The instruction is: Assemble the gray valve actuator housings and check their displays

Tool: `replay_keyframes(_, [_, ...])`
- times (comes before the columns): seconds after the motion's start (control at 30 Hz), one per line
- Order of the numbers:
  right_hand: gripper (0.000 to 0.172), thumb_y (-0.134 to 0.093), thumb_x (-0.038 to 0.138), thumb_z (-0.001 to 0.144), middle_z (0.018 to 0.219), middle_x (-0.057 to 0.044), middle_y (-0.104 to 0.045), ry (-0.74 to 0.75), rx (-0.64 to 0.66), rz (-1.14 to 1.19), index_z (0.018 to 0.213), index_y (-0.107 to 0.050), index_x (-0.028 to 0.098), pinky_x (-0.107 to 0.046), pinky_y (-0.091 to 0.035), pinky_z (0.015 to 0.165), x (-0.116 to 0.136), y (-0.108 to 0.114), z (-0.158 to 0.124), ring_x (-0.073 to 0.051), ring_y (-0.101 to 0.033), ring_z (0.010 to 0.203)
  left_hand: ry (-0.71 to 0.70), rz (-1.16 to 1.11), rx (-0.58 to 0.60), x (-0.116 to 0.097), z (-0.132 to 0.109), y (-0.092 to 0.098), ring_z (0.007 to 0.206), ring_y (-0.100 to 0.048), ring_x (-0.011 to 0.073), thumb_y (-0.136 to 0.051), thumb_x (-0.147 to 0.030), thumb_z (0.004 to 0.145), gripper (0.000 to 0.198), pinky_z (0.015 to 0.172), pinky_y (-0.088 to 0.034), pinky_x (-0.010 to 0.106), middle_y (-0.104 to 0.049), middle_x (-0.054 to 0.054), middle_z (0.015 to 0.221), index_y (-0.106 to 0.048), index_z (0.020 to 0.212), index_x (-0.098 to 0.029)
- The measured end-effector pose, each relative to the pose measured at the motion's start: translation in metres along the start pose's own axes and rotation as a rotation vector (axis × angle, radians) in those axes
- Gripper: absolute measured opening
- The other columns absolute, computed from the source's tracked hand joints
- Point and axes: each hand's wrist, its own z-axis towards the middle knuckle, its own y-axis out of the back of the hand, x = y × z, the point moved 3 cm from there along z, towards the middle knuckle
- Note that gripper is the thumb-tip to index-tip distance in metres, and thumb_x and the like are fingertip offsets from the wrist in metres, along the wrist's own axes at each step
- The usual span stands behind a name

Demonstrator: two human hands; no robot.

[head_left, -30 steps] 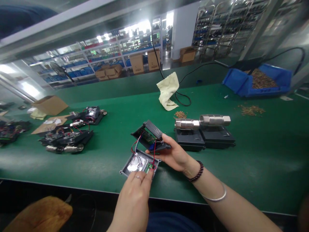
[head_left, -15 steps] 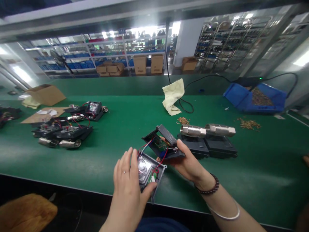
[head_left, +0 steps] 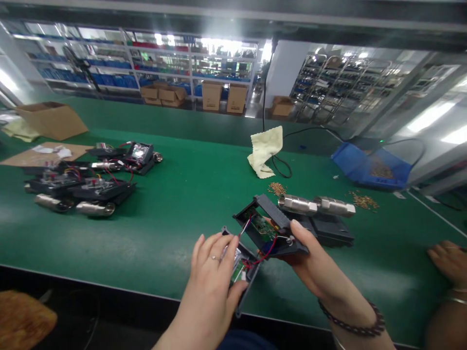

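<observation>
My right hand [head_left: 314, 257] is closed around the edge of a dark grey plastic housing [head_left: 272, 206], tilted with its inside toward me. A green circuit board [head_left: 263, 228] sits inside it. My left hand [head_left: 215, 277] grips a second dark plastic half, the cover [head_left: 251, 284], between thumb and fingers, hiding much of it. The cover carries a clear part and a small green board [head_left: 239, 272]. Red wires [head_left: 268, 255] and red, white and blue wires [head_left: 246, 224] run between the two halves. Both are held above the green bench.
Behind my right hand stand two dark housings [head_left: 333, 228] with metal pipe fittings [head_left: 297, 204] on top. Small brass screws [head_left: 277, 188] lie near a yellow cloth [head_left: 265, 150]. A blue bin [head_left: 386, 182] is farther right. Open wired units [head_left: 95, 189] lie left. Another person's hand [head_left: 450, 260] rests at right.
My view has shifted. Both hands have moved rightward with the two halves, and the cover has tipped so less of its inside shows. More of the other person's hand has come into view.
</observation>
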Motion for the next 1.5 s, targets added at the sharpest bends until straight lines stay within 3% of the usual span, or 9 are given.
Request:
replay_keyframes(0.13, [0.048,-0.049,0.062,0.087,0.118,-0.005,-0.068,0.196,-0.001,-0.296,0.108,-0.070,0.025,-0.045,-0.045,0.103,0.000,-0.001,-0.006,-0.025,-0.057,0.118,-0.018,-0.038,0.020,-0.002,0.007,0.006,0.112,-0.055,0.0295,-0.057,-0.010,0.078,0.046,0.101,-0.043,0.059,-0.064,0.012,0.117,-0.050,0.123,-0.014])
replay_keyframes(0.33, [0.052,-0.042,0.061,0.091,0.119,-0.005,-0.067,0.383,0.046,-0.501,0.118,-0.067,0.026,-0.040,-0.044,0.105,0.006,-0.017,-0.014,-0.024,-0.057,0.118,0.029,-0.087,0.085,-0.005,0.011,0.008,0.110,-0.056,0.0280,-0.060,-0.011,0.079,0.049,0.102,-0.040,0.061,-0.065,0.009,0.116,-0.052,0.127,-0.019])
replay_keyframes(0.47, [0.049,-0.044,0.061,0.090,0.117,-0.005,-0.069,0.289,-0.103,-0.362,0.114,-0.068,0.026,-0.042,-0.046,0.103,-0.007,-0.005,-0.012,-0.024,-0.059,0.116,-0.053,0.044,0.052,-0.009,0.007,0.004,0.112,-0.057,0.0283,-0.053,-0.012,0.087,0.052,0.097,-0.040,0.058,-0.063,0.008,0.118,-0.050,0.131,-0.040])
replay_keyframes(0.57, [0.053,-0.047,0.066,0.085,0.106,-0.006,-0.072,0.187,-0.121,-0.265,0.107,-0.070,0.024,-0.042,-0.054,0.090,-0.015,0.000,-0.008,-0.025,-0.066,0.098,-0.126,0.149,0.073,-0.010,0.004,-0.002,0.117,-0.054,0.0307,-0.052,-0.020,0.091,0.048,0.100,-0.034,0.056,-0.060,0.012,0.123,-0.049,0.132,-0.045])
replay_keyframes(0.7, [0.055,-0.057,0.069,0.075,0.088,-0.006,-0.074,0.054,-0.132,-0.107,0.095,-0.072,0.020,-0.039,-0.058,0.071,-0.018,-0.005,-0.005,-0.025,-0.067,0.078,-0.176,0.188,0.064,-0.010,0.002,-0.003,0.118,-0.053,0.0298,-0.057,-0.031,0.090,0.041,0.106,-0.023,0.052,-0.061,0.010,0.125,-0.054,0.129,-0.043])
replay_keyframes(1.07, [0.064,-0.068,0.075,0.055,0.084,-0.007,-0.074,-0.062,-0.203,-0.029,0.086,-0.073,0.020,-0.039,-0.056,0.063,-0.009,-0.014,-0.008,-0.025,-0.066,0.072,-0.210,0.208,0.063,-0.008,0.004,-0.003,0.115,-0.056,0.0297,-0.063,-0.034,0.085,0.035,0.107,-0.019,0.051,-0.064,0.010,0.121,-0.061,0.120,-0.038])
replay_keyframes(1.3, [0.059,-0.060,0.071,0.069,0.094,-0.008,-0.074,-0.002,-0.204,-0.067,0.097,-0.071,0.020,-0.038,-0.058,0.063,-0.011,-0.010,-0.008,-0.027,-0.068,0.082,-0.227,0.256,0.003,-0.013,0.007,0.002,0.118,-0.054,0.0299,-0.060,-0.030,0.086,0.032,0.108,-0.014,0.047,-0.068,0.012,0.116,-0.065,0.117,-0.029])
replay_keyframes(1.4, [0.057,-0.050,0.069,0.080,0.109,-0.008,-0.071,0.097,-0.164,-0.181,0.107,-0.069,0.023,-0.041,-0.058,0.074,-0.011,-0.010,-0.012,-0.028,-0.066,0.097,-0.225,0.249,-0.006,-0.013,0.009,0.004,0.118,-0.055,0.0301,-0.059,-0.026,0.085,0.032,0.107,-0.019,0.047,-0.069,0.011,0.114,-0.066,0.116,-0.027])
replay_keyframes(1.5, [0.053,-0.044,0.064,0.087,0.124,-0.007,-0.065,0.258,-0.094,-0.397,0.117,-0.064,0.025,-0.043,-0.046,0.101,-0.006,-0.015,-0.020,-0.026,-0.057,0.117,-0.215,0.251,0.010,-0.013,0.012,0.003,0.117,-0.056,0.0309,-0.060,-0.024,0.083,0.036,0.105,-0.027,0.049,-0.068,0.011,0.115,-0.064,0.119,-0.027])
